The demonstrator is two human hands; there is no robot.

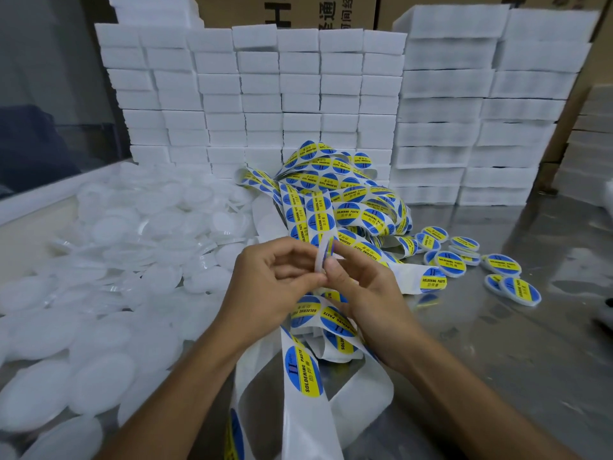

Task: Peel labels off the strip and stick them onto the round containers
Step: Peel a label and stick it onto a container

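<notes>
Pinching a small round white plastic container [321, 260] edge-on above the steel table [497, 343], both hands, left [268, 283] and right [358, 287], should centre the blue-yellow label [330, 249] and smooth it flat.

Bare table [497, 343] right; foam stacks [265, 94] wall rear.

Setting: packing or labelling station in a small factory or warehouse. Evidence: steel table [497, 343]; white foam blocks [252, 94] stacked in rows across the top of the frame; printed cartons [285, 9] behind them; heap of blank white containers [116, 260] at left; tangled label strip [345, 200], centre; labelled containers [471, 260] at right.
</notes>
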